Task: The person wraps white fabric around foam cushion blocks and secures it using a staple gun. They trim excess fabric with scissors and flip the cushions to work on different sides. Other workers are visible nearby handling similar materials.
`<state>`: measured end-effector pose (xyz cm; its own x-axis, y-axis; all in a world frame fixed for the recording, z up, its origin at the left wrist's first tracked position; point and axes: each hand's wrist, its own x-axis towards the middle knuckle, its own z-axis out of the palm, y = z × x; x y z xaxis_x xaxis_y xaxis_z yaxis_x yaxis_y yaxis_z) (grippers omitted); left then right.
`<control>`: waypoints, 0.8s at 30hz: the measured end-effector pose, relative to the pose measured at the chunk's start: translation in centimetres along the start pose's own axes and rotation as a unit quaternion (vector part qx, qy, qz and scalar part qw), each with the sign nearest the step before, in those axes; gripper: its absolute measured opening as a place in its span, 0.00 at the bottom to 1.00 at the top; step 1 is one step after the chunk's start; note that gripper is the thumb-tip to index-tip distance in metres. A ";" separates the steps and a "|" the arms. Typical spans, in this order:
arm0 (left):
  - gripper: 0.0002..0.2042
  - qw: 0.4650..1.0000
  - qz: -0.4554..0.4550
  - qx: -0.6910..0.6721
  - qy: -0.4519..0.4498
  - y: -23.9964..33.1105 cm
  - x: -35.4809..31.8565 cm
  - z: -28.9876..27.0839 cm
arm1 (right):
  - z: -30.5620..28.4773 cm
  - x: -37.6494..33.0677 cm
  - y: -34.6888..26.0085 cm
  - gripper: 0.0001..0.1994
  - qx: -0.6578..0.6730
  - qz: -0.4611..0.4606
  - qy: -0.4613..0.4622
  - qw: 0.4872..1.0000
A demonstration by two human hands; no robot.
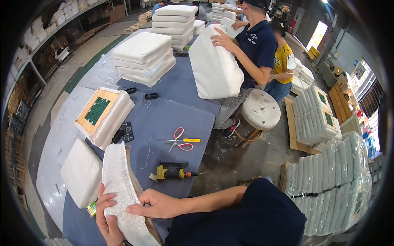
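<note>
I hold a white fabric-covered seat cushion (pixel 120 180) on edge over the blue table (pixel 172 119); its wooden base edge shows on the right side. My left hand (pixel 107 219) grips the cushion's lower part from the left. My right hand (pixel 154 203) presses flat on the fabric from the right, fingers pinching the cloth. A yellow and black staple gun (pixel 172 172) lies on the table just right of the cushion. Red-handled scissors (pixel 180 141) lie further back.
Another white cushion (pixel 82 172) lies at my left, and one with its wooden frame up (pixel 102 115) behind it. Stacks of cushions (pixel 144 57) fill the far table. A person in a dark shirt (pixel 256 49) handles a cushion by a round stool (pixel 261 109). Wrapped stacks (pixel 328 188) stand at right.
</note>
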<state>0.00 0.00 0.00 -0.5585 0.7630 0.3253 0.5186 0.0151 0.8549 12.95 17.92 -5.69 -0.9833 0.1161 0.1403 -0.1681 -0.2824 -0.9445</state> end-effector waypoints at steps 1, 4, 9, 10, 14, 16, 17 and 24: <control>0.26 0.999 0.025 0.029 0.008 -0.2 -0.1 0.2 | 0.2 -0.1 -0.6 0.27 0.014 0.007 0.008 1.000; 0.24 0.994 0.064 0.074 0.038 -0.3 -0.7 0.4 | 0.8 -0.2 -0.8 0.29 0.043 0.022 0.017 0.999; 0.29 0.989 0.078 0.092 0.089 -2.4 -2.1 0.1 | 1.3 -0.2 -1.0 0.29 0.085 0.046 -0.002 0.995; 0.28 0.983 0.103 0.098 0.113 -2.5 -2.2 0.6 | 1.3 -0.2 -0.7 0.29 0.090 0.047 -0.010 0.995; 0.25 0.981 0.126 0.060 0.134 -1.7 -2.4 0.9 | 1.7 -0.4 0.0 0.30 0.135 0.035 -0.032 0.990; 0.22 0.987 0.140 0.033 0.075 -0.2 -1.2 0.6 | 1.4 -0.5 0.8 0.30 0.161 0.056 -0.021 0.985; 0.21 0.987 0.148 0.022 0.049 0.6 -0.7 0.5 | 1.4 -0.5 0.8 0.30 0.172 0.066 -0.019 0.983; 0.24 0.989 0.086 -0.009 0.118 -1.8 -2.9 0.2 | 1.8 -0.4 -1.3 0.30 0.075 0.089 -0.001 0.993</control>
<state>0.84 -2.12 -2.57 -0.5995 0.5804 0.5511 0.6097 -0.1150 0.7842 13.45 16.49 -4.02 -0.9985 0.0501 -0.0237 -0.0006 -0.4378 -0.8991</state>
